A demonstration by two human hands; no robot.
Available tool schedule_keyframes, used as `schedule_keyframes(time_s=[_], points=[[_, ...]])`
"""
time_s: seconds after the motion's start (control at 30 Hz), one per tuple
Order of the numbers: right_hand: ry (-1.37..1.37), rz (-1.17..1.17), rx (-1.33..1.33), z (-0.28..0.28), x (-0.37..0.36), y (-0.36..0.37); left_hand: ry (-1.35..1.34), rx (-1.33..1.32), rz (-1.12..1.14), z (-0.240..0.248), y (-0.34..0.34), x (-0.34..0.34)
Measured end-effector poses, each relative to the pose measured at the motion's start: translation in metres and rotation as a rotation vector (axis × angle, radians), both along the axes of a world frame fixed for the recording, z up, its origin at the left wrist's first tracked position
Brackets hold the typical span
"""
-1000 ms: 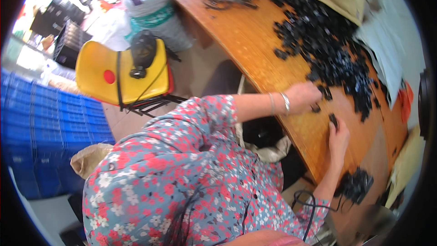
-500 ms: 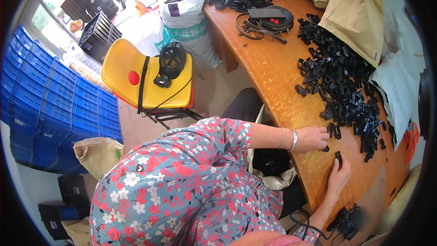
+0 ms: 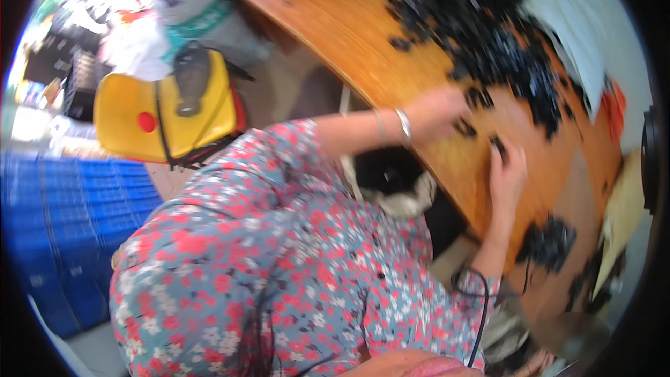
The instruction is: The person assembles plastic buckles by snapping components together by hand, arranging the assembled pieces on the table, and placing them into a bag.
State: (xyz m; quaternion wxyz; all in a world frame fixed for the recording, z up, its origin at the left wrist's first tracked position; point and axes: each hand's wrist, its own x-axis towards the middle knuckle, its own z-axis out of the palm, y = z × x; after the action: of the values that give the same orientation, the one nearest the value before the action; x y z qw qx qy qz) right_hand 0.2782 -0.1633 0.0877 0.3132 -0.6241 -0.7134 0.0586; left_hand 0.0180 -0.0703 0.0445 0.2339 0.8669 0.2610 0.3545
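In my right hand (image 3: 509, 171), a small black plastic part (image 3: 497, 144) is pinched between thumb and fingers, just above the wooden table. My left hand (image 3: 443, 108), with a silver bracelet at the wrist, is curled low over the tabletop. Motion smears its fingertips, so any grip there is unclear. Against its underside shows another black plastic part (image 3: 465, 128). A couple more black parts (image 3: 479, 98) lie just beyond the left fingers. Farther back spreads a large heap of similar black parts (image 3: 481, 28).
Between my body and the wooden table (image 3: 349, 49) hangs an open pale sack (image 3: 412, 199) with dark contents. A black cable (image 3: 486, 314) crosses my right sleeve. Dark clustered items (image 3: 548, 243) sit right of that arm. Left are a yellow chair (image 3: 129, 115) and blue crates (image 3: 77, 230).
The whole view has swung, so the table, hands and heap appear higher and farther left. The black part stays in my right hand; my left hand remains beside the loose parts.
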Motion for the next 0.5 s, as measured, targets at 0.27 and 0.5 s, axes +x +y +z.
schedule_keyframes(time_s=[0.27, 0.5], points=[[0.161, -0.003, -0.048, -0.026, -0.025, 0.008, 0.037, -0.011, 0.050, -0.033, 0.014, 0.035], [0.102, 0.014, 0.035, -0.035, -0.024, 0.017, 0.124, -0.090, 0.082, -0.022, 0.014, 0.044]])
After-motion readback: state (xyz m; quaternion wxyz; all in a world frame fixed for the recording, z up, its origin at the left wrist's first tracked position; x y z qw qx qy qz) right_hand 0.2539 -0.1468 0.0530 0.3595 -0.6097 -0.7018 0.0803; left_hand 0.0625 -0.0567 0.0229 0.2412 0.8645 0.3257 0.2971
